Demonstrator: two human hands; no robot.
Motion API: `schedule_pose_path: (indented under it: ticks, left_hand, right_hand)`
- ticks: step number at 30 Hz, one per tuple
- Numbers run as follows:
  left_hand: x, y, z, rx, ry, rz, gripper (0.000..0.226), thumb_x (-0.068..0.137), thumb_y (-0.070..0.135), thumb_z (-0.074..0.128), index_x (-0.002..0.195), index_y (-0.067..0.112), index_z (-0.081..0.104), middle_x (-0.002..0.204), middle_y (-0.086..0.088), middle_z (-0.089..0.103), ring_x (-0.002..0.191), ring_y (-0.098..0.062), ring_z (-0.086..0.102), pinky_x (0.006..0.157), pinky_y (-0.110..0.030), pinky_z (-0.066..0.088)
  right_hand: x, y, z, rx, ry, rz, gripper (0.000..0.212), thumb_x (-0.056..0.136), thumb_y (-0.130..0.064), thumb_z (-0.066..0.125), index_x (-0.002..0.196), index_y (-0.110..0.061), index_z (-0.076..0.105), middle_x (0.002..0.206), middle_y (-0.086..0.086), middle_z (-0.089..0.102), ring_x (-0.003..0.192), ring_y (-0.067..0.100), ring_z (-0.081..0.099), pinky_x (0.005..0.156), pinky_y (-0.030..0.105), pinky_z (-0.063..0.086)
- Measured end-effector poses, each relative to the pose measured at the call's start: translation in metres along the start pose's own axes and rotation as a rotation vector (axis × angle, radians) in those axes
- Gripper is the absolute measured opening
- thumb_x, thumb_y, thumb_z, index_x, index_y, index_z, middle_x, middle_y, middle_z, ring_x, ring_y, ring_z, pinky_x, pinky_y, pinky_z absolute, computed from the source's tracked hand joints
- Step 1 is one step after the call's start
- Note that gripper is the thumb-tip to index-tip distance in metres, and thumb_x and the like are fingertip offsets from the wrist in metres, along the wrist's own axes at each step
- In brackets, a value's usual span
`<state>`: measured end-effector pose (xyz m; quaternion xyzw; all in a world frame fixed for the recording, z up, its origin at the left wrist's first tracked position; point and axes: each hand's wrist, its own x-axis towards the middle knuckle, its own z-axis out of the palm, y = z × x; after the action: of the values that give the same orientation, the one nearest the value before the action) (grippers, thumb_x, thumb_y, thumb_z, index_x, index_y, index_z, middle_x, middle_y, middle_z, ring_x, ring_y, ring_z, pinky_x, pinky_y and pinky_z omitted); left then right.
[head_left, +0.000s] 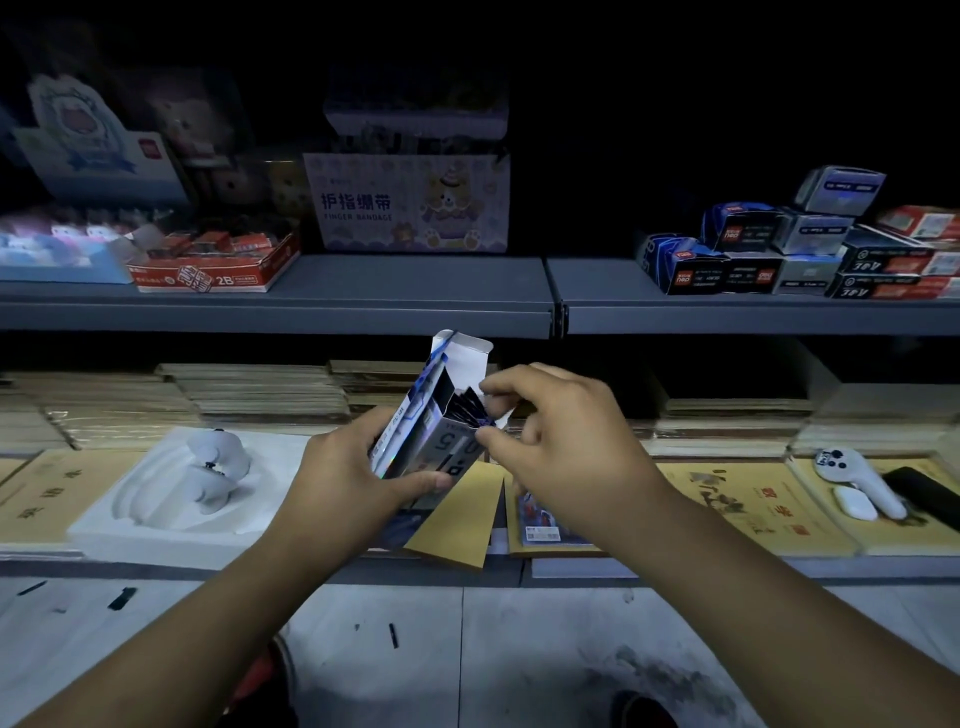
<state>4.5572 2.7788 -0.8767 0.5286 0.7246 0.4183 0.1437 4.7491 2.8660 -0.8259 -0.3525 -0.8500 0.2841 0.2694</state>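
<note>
**Open carton held over the lower shelf**

Nearest is the grey tiled floor (467, 649), stained with dark marks, and its lower edge is lost in shadow. Both forearms are cut off by the frame.

The left hand (358, 467) grips the small carton (441, 441) from below and from the side, with the fingers curled round its glossy blue and grey card. The carton is tilted, in the air above a yellow paper cover (462, 514) on the lower shelf, and its white top flap stands open. The right hand (561, 426) pinches at the carton's mouth with thumb and forefinger. It is hard to tell if they hold a flap or the dark contents (462, 408), which are too shadowed to identify.

To the left lies a white moulded foam tray (130, 519) with a blurred white figure (215, 462).

Farther, on the flat grey upper shelf (415, 291), stand a pale printed box (410, 202) and a stack of small rectangular boxes (753, 249). Above them all is black.
</note>
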Motion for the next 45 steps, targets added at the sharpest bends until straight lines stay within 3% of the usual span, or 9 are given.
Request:
schedule_pose_path:
  ticks: [5, 9, 12, 16, 19, 23, 31, 40, 45]
  left_hand:
    - [-0.001, 0.002, 0.002, 0.032, 0.002, 0.018, 0.046, 0.068, 0.032, 0.092, 0.106, 0.037, 0.068, 0.079, 0.028, 0.069, 0.081, 0.012, 0.062, 0.060, -0.001, 0.041]
    - [-0.002, 0.005, 0.002, 0.076, 0.004, 0.065, 0.048, 0.070, 0.032, 0.091, 0.113, 0.034, 0.067, 0.085, 0.026, 0.068, 0.086, 0.014, 0.060, 0.063, 0.000, 0.040]
    - [-0.003, 0.005, 0.001, 0.126, 0.001, 0.105, 0.048, 0.071, 0.033, 0.090, 0.113, 0.035, 0.067, 0.084, 0.030, 0.065, 0.088, 0.014, 0.059, 0.065, -0.001, 0.039]
    - [-0.002, 0.004, 0.002, 0.179, -0.007, 0.133, 0.047, 0.071, 0.036, 0.090, 0.111, 0.036, 0.067, 0.081, 0.031, 0.061, 0.089, 0.012, 0.058, 0.066, -0.002, 0.038]
    - [-0.002, 0.004, 0.003, 0.205, -0.020, 0.155, 0.044, 0.071, 0.037, 0.089, 0.109, 0.033, 0.066, 0.079, 0.031, 0.058, 0.085, 0.013, 0.057, 0.066, -0.003, 0.038]
    - [-0.004, 0.004, 0.005, 0.212, -0.046, 0.187, 0.041, 0.074, 0.031, 0.088, 0.109, 0.033, 0.066, 0.079, 0.034, 0.056, 0.083, 0.019, 0.055, 0.069, -0.001, 0.038]
    - [-0.005, 0.005, 0.003, 0.169, -0.055, 0.177, 0.038, 0.075, 0.021, 0.084, 0.099, 0.041, 0.061, 0.084, 0.042, 0.059, 0.080, 0.013, 0.057, 0.066, -0.003, 0.038]
    - [-0.005, 0.004, 0.002, 0.176, -0.040, 0.196, 0.041, 0.074, 0.023, 0.088, 0.100, 0.042, 0.063, 0.084, 0.039, 0.061, 0.083, 0.014, 0.056, 0.068, -0.003, 0.038]
    - [-0.004, 0.002, 0.003, 0.150, -0.074, 0.167, 0.035, 0.077, 0.029, 0.087, 0.092, 0.046, 0.061, 0.079, 0.030, 0.063, 0.078, 0.006, 0.058, 0.065, -0.007, 0.039]
  right_hand:
    - [-0.002, 0.002, 0.005, 0.084, -0.020, 0.060, 0.030, 0.093, -0.013, 0.070, 0.123, -0.019, 0.069, 0.105, -0.006, 0.060, 0.055, 0.021, 0.067, 0.047, 0.024, 0.056]
    - [0.001, -0.001, 0.006, 0.037, -0.037, 0.054, 0.029, 0.092, -0.016, 0.071, 0.120, -0.019, 0.072, 0.103, -0.006, 0.059, 0.066, 0.011, 0.063, 0.065, 0.029, 0.059]
    - [-0.001, -0.003, 0.009, -0.049, -0.102, 0.044, 0.025, 0.092, -0.021, 0.070, 0.117, -0.022, 0.071, 0.103, -0.009, 0.060, 0.078, 0.003, 0.058, 0.074, 0.020, 0.049]
    - [-0.004, -0.004, 0.008, 0.020, -0.150, 0.112, 0.014, 0.095, -0.019, 0.064, 0.109, -0.019, 0.065, 0.076, -0.007, 0.067, 0.050, 0.008, 0.064, 0.058, 0.029, 0.060]
    - [-0.006, -0.010, 0.008, 0.102, -0.244, 0.184, 0.013, 0.095, -0.021, 0.065, 0.107, -0.019, 0.059, 0.070, 0.007, 0.073, 0.047, 0.015, 0.068, 0.052, 0.033, 0.061]
    - [-0.008, -0.013, 0.008, 0.250, -0.379, 0.266, 0.018, 0.091, -0.020, 0.072, 0.103, -0.024, 0.059, 0.088, 0.009, 0.076, 0.068, 0.029, 0.077, 0.066, 0.047, 0.064]
    - [-0.009, -0.012, 0.007, 0.563, -0.499, 0.348, 0.038, 0.091, -0.009, 0.074, 0.124, -0.006, 0.056, 0.117, 0.011, 0.071, 0.065, 0.035, 0.074, 0.049, 0.030, 0.056]
    - [-0.009, -0.011, 0.010, 0.547, -0.515, 0.304, 0.032, 0.089, -0.005, 0.074, 0.118, -0.010, 0.062, 0.103, 0.003, 0.072, 0.054, 0.026, 0.067, 0.047, 0.028, 0.053]
    - [-0.009, -0.012, 0.011, 0.290, -0.506, 0.320, 0.036, 0.094, -0.026, 0.071, 0.113, -0.011, 0.045, 0.096, 0.011, 0.068, 0.053, 0.024, 0.069, 0.052, 0.033, 0.054]
